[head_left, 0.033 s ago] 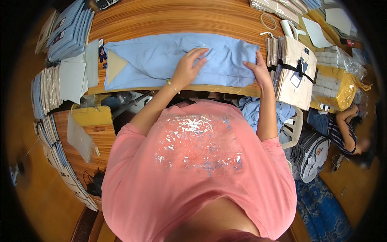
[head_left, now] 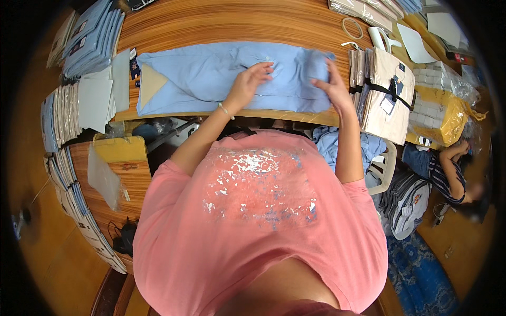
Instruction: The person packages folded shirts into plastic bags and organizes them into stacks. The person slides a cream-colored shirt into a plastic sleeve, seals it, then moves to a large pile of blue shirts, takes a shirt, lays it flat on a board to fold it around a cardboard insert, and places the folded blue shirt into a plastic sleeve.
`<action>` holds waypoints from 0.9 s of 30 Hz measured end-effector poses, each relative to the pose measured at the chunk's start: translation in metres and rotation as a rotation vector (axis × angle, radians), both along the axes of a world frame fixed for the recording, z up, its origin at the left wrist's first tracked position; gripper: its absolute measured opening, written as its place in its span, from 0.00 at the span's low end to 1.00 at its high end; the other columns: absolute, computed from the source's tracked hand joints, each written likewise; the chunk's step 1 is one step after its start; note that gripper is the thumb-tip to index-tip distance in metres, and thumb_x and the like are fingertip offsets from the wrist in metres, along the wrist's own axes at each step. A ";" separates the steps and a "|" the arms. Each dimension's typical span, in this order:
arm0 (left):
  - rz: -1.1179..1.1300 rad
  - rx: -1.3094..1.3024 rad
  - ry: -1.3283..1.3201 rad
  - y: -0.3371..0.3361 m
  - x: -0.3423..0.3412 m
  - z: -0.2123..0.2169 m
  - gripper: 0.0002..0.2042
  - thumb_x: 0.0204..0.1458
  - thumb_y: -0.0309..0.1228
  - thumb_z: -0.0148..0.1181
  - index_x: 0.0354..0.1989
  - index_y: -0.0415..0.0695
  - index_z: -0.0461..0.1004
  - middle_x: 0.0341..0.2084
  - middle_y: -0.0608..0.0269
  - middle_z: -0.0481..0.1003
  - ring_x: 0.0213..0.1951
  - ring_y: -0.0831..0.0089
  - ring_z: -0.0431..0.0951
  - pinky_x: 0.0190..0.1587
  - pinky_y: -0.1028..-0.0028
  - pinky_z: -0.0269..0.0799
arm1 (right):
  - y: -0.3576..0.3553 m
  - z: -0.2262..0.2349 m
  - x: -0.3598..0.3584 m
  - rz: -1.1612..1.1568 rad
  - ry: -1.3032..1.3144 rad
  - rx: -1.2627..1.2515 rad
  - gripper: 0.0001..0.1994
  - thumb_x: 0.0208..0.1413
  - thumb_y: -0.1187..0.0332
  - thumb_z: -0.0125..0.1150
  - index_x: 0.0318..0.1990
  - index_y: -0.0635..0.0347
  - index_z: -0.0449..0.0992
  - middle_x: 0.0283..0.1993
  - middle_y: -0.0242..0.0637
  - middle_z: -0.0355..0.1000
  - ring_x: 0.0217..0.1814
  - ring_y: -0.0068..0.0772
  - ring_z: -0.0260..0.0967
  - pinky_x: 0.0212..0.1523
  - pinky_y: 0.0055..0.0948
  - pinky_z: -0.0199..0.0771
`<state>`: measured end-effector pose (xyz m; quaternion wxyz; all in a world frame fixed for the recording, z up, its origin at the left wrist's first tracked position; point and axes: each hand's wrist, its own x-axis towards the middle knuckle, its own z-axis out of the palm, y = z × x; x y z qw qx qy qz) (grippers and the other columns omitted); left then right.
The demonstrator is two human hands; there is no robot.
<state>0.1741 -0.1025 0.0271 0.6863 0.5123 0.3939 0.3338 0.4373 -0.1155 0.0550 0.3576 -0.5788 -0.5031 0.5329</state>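
Observation:
A light-blue shirt (head_left: 205, 79), folded into a long strip, lies crosswise on the wooden table in front of me. A cream triangle (head_left: 151, 87) shows at its left end, and its surface is wrinkled toward the right. My left hand (head_left: 245, 88) rests on the middle of the cloth, fingers slightly bent and thumb apart, holding nothing. At the right end, my right hand (head_left: 338, 94) has the shirt's end between thumb and fingers. That end is raised a little and smeared by motion.
Right of the shirt stands a strapped stack of cream garments (head_left: 387, 87), near a white tape dispenser (head_left: 382, 39). Bagged blue shirts (head_left: 92, 42) and grey-white sheets (head_left: 96, 102) are at the left. Another person (head_left: 445, 168) is at the far right, by a yellow-wrapped bundle (head_left: 440, 116).
My right hand has shifted slightly left, and the shirt's right end has lifted and moved inward with it. My left hand stays nearly in place.

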 end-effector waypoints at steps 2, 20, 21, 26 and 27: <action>0.096 -0.446 -0.270 -0.001 -0.002 -0.013 0.23 0.53 0.42 0.53 0.53 0.41 0.63 0.46 0.57 0.69 0.49 0.71 0.68 0.50 0.72 0.64 | 0.002 0.039 -0.037 0.159 0.054 -0.035 0.36 0.47 0.74 0.59 0.63 0.60 0.47 0.59 0.47 0.56 0.57 0.39 0.61 0.51 0.31 0.66; 0.134 0.901 0.972 -0.082 0.056 -0.032 0.33 0.44 0.39 0.56 0.59 0.40 0.53 0.55 0.46 0.56 0.58 0.51 0.54 0.59 0.51 0.45 | 0.018 -0.057 -0.031 0.377 -0.547 0.659 0.09 0.39 0.79 0.59 0.32 0.62 0.74 0.32 0.42 0.70 0.37 0.44 0.66 0.40 0.35 0.67; 0.163 0.895 0.992 -0.080 0.057 -0.039 0.32 0.45 0.39 0.55 0.59 0.40 0.55 0.56 0.47 0.56 0.58 0.52 0.53 0.59 0.50 0.44 | 0.018 -0.057 -0.033 0.360 -0.547 0.668 0.08 0.39 0.78 0.60 0.31 0.62 0.74 0.32 0.42 0.70 0.37 0.44 0.66 0.40 0.35 0.66; 0.096 0.943 0.963 -0.017 0.055 -0.019 0.23 0.51 0.36 0.48 0.57 0.49 0.60 0.59 0.55 0.53 0.62 0.54 0.48 0.60 0.48 0.42 | 0.013 -0.071 -0.030 0.280 -0.581 0.674 0.05 0.39 0.75 0.61 0.26 0.62 0.73 0.30 0.40 0.70 0.36 0.43 0.65 0.39 0.35 0.64; 0.059 0.980 0.986 0.001 0.051 -0.024 0.22 0.52 0.36 0.46 0.57 0.51 0.60 0.60 0.57 0.53 0.62 0.54 0.48 0.59 0.47 0.43 | 0.012 -0.072 -0.031 0.269 -0.582 0.678 0.05 0.39 0.74 0.61 0.26 0.62 0.73 0.29 0.40 0.70 0.35 0.43 0.65 0.38 0.35 0.65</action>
